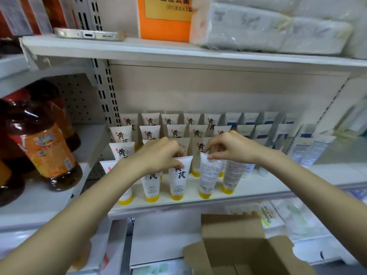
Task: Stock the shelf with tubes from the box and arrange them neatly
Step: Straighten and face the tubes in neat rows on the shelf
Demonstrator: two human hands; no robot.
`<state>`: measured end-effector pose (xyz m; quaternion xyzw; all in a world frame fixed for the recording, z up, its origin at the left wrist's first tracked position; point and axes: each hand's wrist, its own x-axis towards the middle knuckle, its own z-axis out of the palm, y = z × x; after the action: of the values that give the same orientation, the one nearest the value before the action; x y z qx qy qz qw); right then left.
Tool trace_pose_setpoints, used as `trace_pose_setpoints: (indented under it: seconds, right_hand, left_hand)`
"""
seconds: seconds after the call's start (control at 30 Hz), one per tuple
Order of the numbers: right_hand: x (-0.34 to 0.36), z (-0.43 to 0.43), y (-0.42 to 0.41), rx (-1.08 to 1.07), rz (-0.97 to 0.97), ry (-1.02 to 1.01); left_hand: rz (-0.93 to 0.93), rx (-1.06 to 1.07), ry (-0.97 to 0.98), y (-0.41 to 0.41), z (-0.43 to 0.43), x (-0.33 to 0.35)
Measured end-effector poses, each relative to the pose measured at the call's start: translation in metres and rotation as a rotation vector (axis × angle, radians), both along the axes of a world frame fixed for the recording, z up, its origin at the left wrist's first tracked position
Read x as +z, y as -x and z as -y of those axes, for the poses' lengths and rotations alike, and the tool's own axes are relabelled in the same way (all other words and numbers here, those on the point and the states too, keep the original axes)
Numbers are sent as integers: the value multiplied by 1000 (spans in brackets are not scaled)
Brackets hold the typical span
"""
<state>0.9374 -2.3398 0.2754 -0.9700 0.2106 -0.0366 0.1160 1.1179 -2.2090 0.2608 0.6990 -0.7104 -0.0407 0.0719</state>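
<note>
Rows of white tubes with yellow caps and black characters stand cap-down on the middle shelf. My left hand pinches the top edge of a front-row tube that faces forward. To its right, my right hand pinches the top of another front-row tube, which shows its printed back. A further tube stands just right of that one, back side out. The open cardboard box sits below the shelf at the lower right; its inside is mostly out of view.
White-and-blue tubes fill the right part of the same shelf. Large amber oil bottles stand on the neighbouring shelf at left. On the upper shelf lie a phone, an orange pack and wrapped tissue packs.
</note>
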Motion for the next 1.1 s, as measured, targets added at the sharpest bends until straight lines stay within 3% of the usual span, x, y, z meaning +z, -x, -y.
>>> trace_pose_setpoints:
  seconds: [0.33, 0.47, 0.63, 1.1]
  right_hand:
    - [-2, -1, 2, 42, 8, -156]
    - [7, 4, 3, 63, -53, -341]
    - [12, 7, 3, 50, -111, -398]
    - [-1, 0, -3, 52, 57, -201]
  left_hand:
    - [21, -14, -8, -1, 0, -1]
    - [18, -16, 3, -2, -1, -2]
    - [-9, -7, 2, -2, -1, -3]
    - [-31, -10, -8, 3, 2, -1]
